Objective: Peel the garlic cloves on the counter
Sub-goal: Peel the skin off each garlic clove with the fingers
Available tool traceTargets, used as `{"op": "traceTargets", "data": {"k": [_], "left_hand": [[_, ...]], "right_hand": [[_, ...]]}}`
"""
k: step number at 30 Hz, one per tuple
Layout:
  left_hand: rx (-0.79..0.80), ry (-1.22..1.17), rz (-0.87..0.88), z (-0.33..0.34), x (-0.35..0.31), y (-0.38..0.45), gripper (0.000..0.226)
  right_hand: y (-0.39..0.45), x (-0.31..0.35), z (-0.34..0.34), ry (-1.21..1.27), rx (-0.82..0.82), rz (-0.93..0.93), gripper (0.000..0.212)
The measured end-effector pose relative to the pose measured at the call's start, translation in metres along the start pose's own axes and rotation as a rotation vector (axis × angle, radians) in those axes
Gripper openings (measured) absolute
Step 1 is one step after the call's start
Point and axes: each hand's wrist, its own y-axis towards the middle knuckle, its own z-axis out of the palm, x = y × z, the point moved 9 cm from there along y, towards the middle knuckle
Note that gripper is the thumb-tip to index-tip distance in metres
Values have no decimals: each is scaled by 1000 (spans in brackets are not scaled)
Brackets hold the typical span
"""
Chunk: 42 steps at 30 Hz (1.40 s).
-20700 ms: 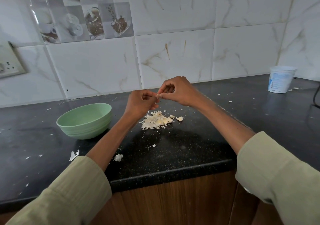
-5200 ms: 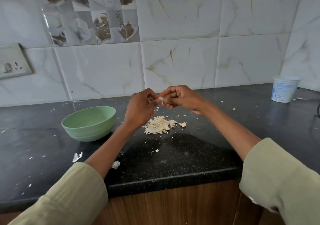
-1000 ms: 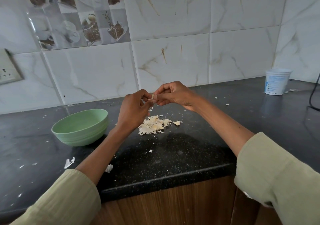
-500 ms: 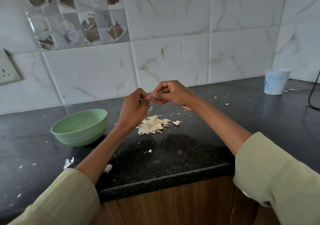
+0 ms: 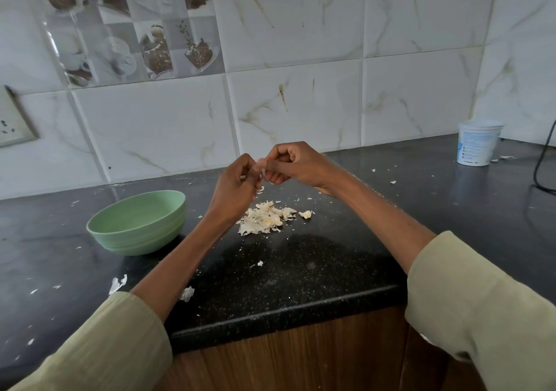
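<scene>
Clove [image 5: 262, 170] sits pinched between both hands, held above the counter [image 5: 301, 270], mid-frame, mostly hidden by fingers. Left hand [image 5: 236, 184] curls around it from 9 o'clock; right hand [image 5: 296, 163] pinches from 3 o'clock, likely working the skin off. Both grasp the clove, fingers curled tight. Held right over the skin pile [image 5: 266, 217], probably so peelings drop onto one heap.

Pile lies just below the hands toward 6 o'clock, with one loose bit [image 5: 306, 214] beside it at 3 o'clock; can't tell if that's a clove or skin. Bowl [image 5: 137, 222] sits at 8 o'clock of the hands, near, open side up, likely for peeled cloves; contents not visible. Cup [image 5: 478, 142] is well apart at 2 o'clock by the wall, cable [image 5: 541, 162] past it.

Counter edge [image 5: 285, 312] runs at 6 o'clock, well clear of the pile. Open dark surface between pile and edge, and toward 3 o'clock. Scattered flakes all over.
</scene>
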Motion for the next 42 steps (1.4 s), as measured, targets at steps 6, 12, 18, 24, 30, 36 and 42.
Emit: {"op": "traceTargets", "data": {"k": [6,12,18,24,30,36,42], "left_hand": [[25,-62,-56,6,6,-1,35],[-14,-104,-92,4,9,0,37],[-65,-144,-72,0,8,0,41],[-125,-209,-82,-3,10,-3,35],[-92,-220,-144,1,15,-1,30],[-34,-102,-88,5,8,0,13],[-94,260,57,-3,1,-1,6]], "right_hand": [[1,-1,-3,-17,5,-36,27],[0,5,3,-74,5,-81,31],[-1,8,3,-75,15,-106,28],[-1,4,6,-11,53,-83,22],[-1,-2,7,63,73,-47,13],[3,-9,-12,33,-47,-24,23],[1,-9,-23,-90,-89,-37,22]]}}
